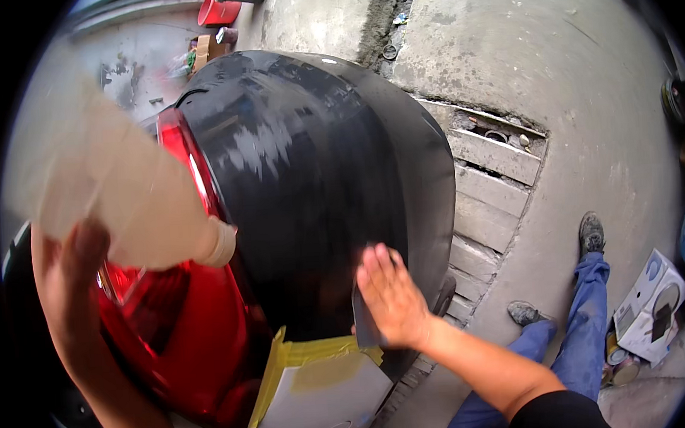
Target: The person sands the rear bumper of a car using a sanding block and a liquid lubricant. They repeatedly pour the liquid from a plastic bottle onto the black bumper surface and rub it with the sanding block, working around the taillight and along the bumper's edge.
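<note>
My left hand (80, 257) grips a translucent plastic bottle (150, 206), tilted with its mouth down toward the right, above the red tail light (204, 337) of a car. My right hand (388, 296) lies flat on the dark bumper (319, 215), with a grey sheet (364, 317), perhaps sandpaper, under its palm. The bumper shows lighter scuffed patches. Yellow masking tape (320, 350) edges the light-coloured body panel just below my right hand.
Slatted drain covers (487, 206) with gaps run along the concrete floor (594, 131). A printed box (652, 308) and several cans stand at the right. A red bucket (218, 10) and a cardboard box (206, 51) are at the top left.
</note>
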`<control>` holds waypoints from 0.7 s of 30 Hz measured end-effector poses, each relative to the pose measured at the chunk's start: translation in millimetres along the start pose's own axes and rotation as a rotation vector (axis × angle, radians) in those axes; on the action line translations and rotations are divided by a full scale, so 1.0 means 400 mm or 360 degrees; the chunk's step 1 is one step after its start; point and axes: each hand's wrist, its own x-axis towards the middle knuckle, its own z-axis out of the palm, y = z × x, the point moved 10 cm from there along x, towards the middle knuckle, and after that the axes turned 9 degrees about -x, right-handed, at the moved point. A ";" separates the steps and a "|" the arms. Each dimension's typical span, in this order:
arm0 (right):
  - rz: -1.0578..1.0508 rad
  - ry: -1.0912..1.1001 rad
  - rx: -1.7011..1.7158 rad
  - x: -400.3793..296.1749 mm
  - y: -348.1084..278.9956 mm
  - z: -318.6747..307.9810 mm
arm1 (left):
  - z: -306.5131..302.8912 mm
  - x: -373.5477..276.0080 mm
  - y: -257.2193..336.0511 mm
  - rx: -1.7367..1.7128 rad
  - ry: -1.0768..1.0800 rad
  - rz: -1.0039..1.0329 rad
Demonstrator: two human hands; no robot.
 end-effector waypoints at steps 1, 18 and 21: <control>-0.0018 0.0057 -0.0022 0.015 0.005 -0.001 | 0.014 0.000 0.000 -0.0009 -0.0031 0.0024; -0.0369 0.0130 0.0139 -0.121 -0.139 0.089 | 0.148 -0.050 0.002 -0.0230 -0.0384 0.0177; -0.0407 0.0180 0.0130 -0.139 -0.130 0.072 | 0.162 -0.046 0.028 -0.0138 -0.0424 0.0210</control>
